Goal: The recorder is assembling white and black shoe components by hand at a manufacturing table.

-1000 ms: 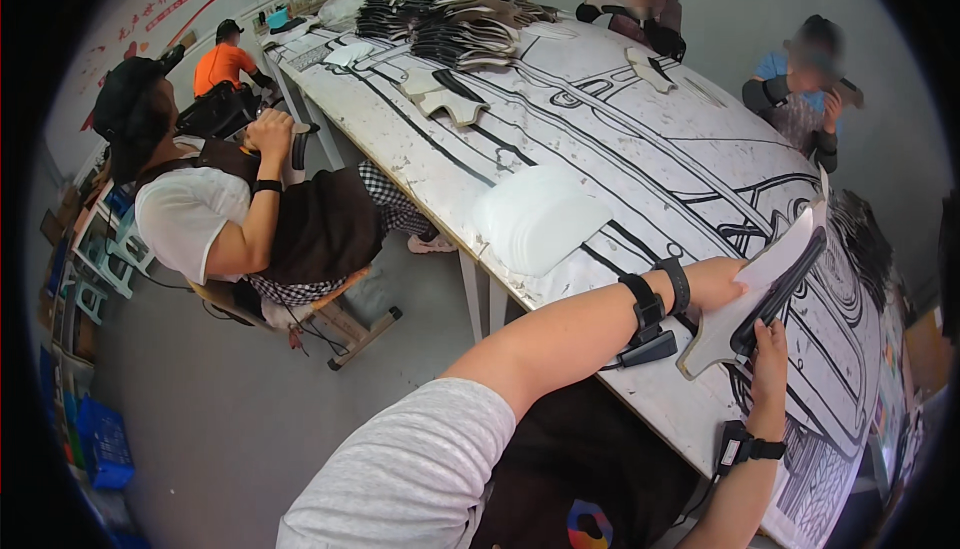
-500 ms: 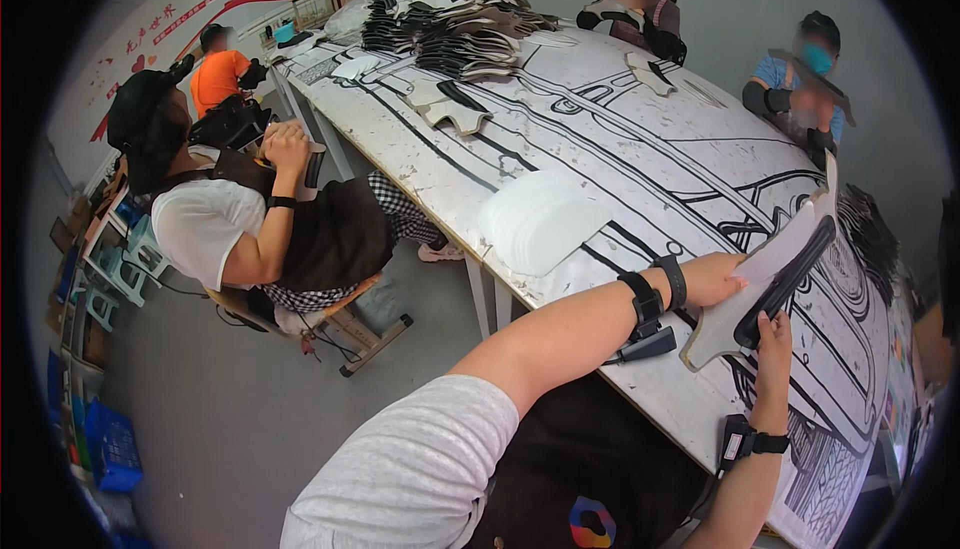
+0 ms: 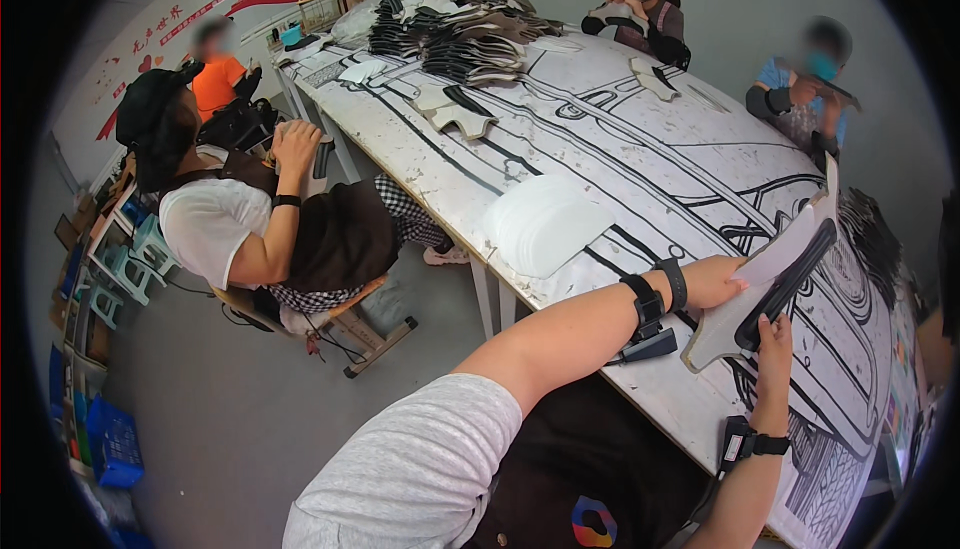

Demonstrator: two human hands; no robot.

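A flat beige panel [image 3: 708,337] with a padded black strip [image 3: 790,289] along it is held up over the near right part of the table. My left hand [image 3: 718,282] grips its left side, where a smooth white sheet [image 3: 780,252] lies against the panel; the fingers are partly hidden. Lower down, my right hand [image 3: 775,347] pinches the bottom end of the black strip, thumb on top. A stack of thin white curved sheets [image 3: 548,224] rests on the table left of my hands.
The long table [image 3: 590,149] is covered in black line drawings. Piles of similar black-and-beige panels [image 3: 470,39] lie at its far end and more panels [image 3: 868,239] at right. A single panel [image 3: 452,111] lies midway. Several co-workers sit around; the nearest person [image 3: 230,219] is at left.
My hands and the panel keep nearly the same place. The view has shifted slightly, and the co-workers' heads and hands have moved a little.
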